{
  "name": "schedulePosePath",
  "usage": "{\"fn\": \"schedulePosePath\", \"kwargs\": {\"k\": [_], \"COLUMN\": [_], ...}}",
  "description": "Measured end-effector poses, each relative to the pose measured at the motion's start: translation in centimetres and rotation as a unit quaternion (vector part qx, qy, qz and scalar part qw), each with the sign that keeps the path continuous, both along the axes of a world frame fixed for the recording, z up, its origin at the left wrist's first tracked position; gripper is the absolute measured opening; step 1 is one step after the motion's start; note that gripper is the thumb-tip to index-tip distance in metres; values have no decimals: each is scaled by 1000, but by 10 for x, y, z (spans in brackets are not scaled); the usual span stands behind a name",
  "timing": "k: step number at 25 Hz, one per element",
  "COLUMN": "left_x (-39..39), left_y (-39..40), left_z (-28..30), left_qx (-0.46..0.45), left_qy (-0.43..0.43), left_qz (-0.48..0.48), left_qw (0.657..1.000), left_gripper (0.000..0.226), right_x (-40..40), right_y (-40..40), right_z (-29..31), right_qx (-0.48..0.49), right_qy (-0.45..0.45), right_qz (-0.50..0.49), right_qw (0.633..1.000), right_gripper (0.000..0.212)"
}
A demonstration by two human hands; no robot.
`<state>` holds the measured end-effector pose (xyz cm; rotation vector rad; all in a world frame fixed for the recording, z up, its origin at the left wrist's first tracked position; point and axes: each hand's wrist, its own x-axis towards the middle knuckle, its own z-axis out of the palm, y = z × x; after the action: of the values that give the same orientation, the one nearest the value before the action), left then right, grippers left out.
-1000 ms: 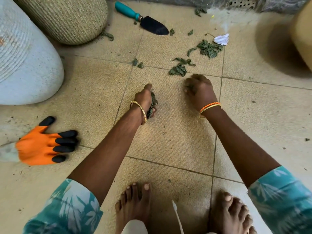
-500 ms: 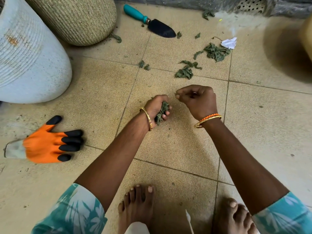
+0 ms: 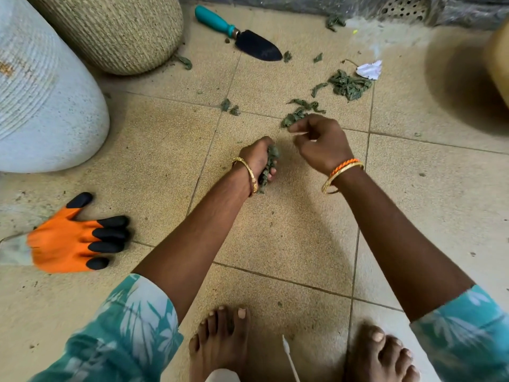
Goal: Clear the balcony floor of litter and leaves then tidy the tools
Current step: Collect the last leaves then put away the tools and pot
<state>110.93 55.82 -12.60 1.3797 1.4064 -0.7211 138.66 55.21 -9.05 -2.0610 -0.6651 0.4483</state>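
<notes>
On the tan tiles my left hand is shut on a wad of green leaves, held low above the floor. My right hand is just right of it, its curled fingertips at the edge of a leaf clump lying on the floor; whether they pinch a leaf is unclear. A bigger leaf pile and a white paper scrap lie beyond. Two small leaves sit to the left. A trowel with a teal handle lies at the back. An orange glove lies at the left.
A woven basket and a white ribbed pot stand at the back left. A tan object fills the right edge. A drain grate is in the back wall. My bare feet and a white swab are near.
My right hand rose from the floor, came to the left hand, then moved forward to the leaf clump. The left hand kept its wad of leaves and lifted slightly.
</notes>
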Motion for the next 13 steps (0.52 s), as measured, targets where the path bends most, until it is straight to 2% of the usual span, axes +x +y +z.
{"fn": "schedulePosePath", "kwargs": {"k": [2, 3, 4, 5, 6, 7, 9, 13], "left_x": [68, 114, 151, 175, 188, 201, 194, 204], "left_y": [35, 60, 75, 95, 107, 113, 110, 115], "left_z": [16, 32, 36, 41, 39, 38, 36, 28], "left_qx": [67, 30, 22, 5, -13, -16, -35, -18], "left_qy": [-28, -91, -185, -240, -308, -339, -333, -318], "left_qz": [50, 111, 107, 171, 176, 172, 185, 223], "left_qw": [996, 989, 977, 956, 935, 925, 924, 921], "left_gripper": [101, 94, 63, 32, 17, 15, 18, 21], "right_x": [31, 44, 52, 56, 54, 49, 38, 28], "right_y": [10, 15, 20, 25, 29, 31, 28, 21], "right_z": [-12, -19, -28, -36, -43, -49, -62, -52], "right_qx": [-62, -111, -146, -165, -163, -142, -92, -32], "right_qy": [-72, -100, -109, -115, -134, -164, -224, -247], "right_qz": [-2, 24, 60, 88, 108, 117, 97, 40], "right_qw": [995, 989, 981, 976, 972, 969, 965, 968], "right_gripper": [25, 40, 54, 60, 57, 46, 26, 21]}}
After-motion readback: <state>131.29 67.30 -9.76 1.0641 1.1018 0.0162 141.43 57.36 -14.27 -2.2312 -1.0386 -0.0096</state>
